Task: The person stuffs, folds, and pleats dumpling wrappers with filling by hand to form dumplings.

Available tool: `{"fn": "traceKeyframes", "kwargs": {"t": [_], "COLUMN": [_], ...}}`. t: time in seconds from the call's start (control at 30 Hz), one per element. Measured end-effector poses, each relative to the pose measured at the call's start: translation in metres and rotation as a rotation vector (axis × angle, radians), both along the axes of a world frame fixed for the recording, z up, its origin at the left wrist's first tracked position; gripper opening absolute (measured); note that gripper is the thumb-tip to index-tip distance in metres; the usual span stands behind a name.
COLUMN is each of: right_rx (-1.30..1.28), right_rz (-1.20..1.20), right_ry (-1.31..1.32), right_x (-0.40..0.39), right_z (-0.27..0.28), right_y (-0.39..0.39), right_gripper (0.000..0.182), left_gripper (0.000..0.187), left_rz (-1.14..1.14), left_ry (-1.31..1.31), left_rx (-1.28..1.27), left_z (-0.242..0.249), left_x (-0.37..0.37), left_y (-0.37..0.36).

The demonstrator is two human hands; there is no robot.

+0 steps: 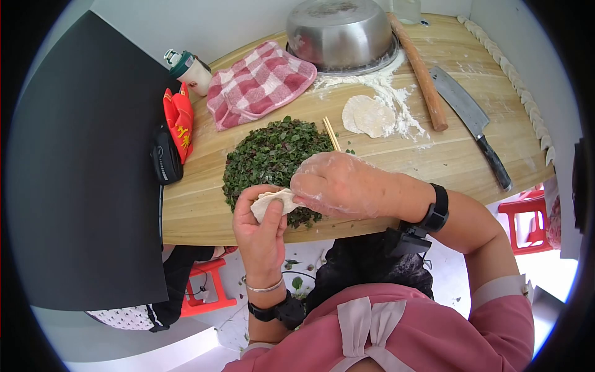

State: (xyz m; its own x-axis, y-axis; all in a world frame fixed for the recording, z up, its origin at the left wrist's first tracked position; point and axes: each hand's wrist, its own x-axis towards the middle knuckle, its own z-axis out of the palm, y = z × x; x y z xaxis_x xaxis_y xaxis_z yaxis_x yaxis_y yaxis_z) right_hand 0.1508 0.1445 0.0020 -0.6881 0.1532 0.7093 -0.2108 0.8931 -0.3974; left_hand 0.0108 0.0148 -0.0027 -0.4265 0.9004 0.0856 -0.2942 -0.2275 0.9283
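Observation:
A folded dumpling (pixel 265 204) of pale dough is held over the near edge of the table. My left hand (pixel 260 224) cradles it, thumb on its front and fingers behind. The fingers of my right hand (pixel 331 185), dusted with flour, close on the dumpling's right end; their tips are partly hidden. Just beyond both hands lies a large heap of chopped dark green leaves (pixel 273 152), with chopsticks (pixel 331 133) stuck in at its right side. Flat round dough wrappers (pixel 370 116) overlap one another farther back.
A rolling pin (pixel 421 74) and a cleaver (pixel 462 102) lie at the right. Finished dumplings (pixel 511 74) line the far right edge. An upturned metal basin (pixel 338 31), loose flour (pixel 387 80), a checked cloth (pixel 260 84), a bottle (pixel 192 73) and a black case (pixel 166 158) stand around.

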Motion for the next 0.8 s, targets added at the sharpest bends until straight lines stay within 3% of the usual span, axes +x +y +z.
{"fn": "traceKeyframes", "kwargs": {"t": [0.4,0.6,0.8], "right_rx": [0.043,0.070,0.146], "right_rz": [-0.009,0.001,-0.138], "right_ry": [-0.131,0.046,-0.129], "right_x": [0.007,0.004,0.012], "right_z": [0.006,0.005,0.017], "right_y": [0.002,0.001,-0.001], "right_gripper": [0.021,0.021,0.027], "left_gripper": [0.020,0.021,0.023], "left_rz": [-0.016,0.040,-0.024], "left_ry": [0.171,0.094,0.197], "left_rx": [-0.068,-0.034,-0.037], "left_z": [0.004,0.005,0.003], "left_x": [0.005,0.008,0.004], "left_y": [-0.001,0.003,0.001]}}
